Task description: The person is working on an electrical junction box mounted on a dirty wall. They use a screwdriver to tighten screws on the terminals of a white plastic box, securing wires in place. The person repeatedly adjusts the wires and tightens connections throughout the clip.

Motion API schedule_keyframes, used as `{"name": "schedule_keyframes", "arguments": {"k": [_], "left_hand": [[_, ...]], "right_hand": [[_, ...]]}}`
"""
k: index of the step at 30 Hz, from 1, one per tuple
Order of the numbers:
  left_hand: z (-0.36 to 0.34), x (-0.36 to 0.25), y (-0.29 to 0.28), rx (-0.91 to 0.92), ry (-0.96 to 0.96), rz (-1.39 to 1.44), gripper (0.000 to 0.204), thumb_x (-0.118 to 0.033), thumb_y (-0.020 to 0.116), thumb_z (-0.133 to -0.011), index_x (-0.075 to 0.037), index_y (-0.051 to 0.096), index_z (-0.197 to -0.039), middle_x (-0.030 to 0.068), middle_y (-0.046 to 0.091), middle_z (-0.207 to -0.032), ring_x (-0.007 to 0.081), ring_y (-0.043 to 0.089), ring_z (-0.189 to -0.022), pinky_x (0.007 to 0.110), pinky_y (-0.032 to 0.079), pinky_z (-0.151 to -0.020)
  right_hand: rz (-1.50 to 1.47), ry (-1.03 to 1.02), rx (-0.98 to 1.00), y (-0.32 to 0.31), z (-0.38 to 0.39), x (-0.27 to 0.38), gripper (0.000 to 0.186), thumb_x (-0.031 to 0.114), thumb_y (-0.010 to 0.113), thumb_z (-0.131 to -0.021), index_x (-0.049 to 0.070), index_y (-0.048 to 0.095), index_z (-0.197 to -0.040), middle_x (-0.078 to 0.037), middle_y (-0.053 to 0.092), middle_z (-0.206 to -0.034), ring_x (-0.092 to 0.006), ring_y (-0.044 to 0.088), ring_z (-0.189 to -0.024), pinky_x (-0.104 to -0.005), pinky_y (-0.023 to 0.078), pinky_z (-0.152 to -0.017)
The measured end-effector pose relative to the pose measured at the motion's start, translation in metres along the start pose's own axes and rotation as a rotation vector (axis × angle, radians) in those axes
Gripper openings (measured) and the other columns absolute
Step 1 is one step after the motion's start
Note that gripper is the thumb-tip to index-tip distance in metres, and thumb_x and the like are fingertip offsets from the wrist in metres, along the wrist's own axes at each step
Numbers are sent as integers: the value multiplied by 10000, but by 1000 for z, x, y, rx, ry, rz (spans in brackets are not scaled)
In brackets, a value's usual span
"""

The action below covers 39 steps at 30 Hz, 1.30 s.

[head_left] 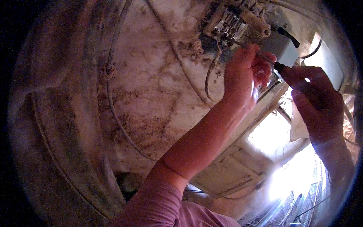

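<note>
A screwdriver (279, 67) with a dark handle and thin shaft slants up and left between my hands. My right hand (319, 102) is closed around its handle. The curled fingers of my left hand (245, 73) are closed about the shaft, partly hiding it. The shaft's tip reaches a dusty terminal block (228, 26) with metal screw contacts, at the top of the view. Whether the tip sits in a screw cannot be made out. Thin wires (219, 47) run from the block's lower edge into a dark cable (208, 77).
The block sits on a grey metal box (287, 49) fixed to a stained, cobwebbed wall (151, 75). Loose cables (113, 102) hang down the wall at left. A wooden panel (230, 170) lies below my left forearm. Bright light (295, 178) glares at lower right.
</note>
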<state>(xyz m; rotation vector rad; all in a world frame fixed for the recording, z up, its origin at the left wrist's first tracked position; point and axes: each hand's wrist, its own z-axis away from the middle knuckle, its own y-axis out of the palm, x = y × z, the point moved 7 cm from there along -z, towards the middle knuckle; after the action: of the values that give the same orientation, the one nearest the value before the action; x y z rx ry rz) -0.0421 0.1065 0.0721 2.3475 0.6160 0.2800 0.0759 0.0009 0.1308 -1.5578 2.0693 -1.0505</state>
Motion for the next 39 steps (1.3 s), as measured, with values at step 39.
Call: {"name": "schedule_keyframes", "arguments": {"k": [39], "left_hand": [[-13, -112, -50, -436, 600, -1621, 138, -112, 588, -760, 20, 620, -785, 70, 598, -667, 150, 533, -621, 304, 425, -597]], "right_hand": [[-1092, 798, -454, 127, 278, -255, 191, -57, 610, -735, 40, 587, -898, -48, 616, -792, -74, 488, -585, -183, 382, -498]]}}
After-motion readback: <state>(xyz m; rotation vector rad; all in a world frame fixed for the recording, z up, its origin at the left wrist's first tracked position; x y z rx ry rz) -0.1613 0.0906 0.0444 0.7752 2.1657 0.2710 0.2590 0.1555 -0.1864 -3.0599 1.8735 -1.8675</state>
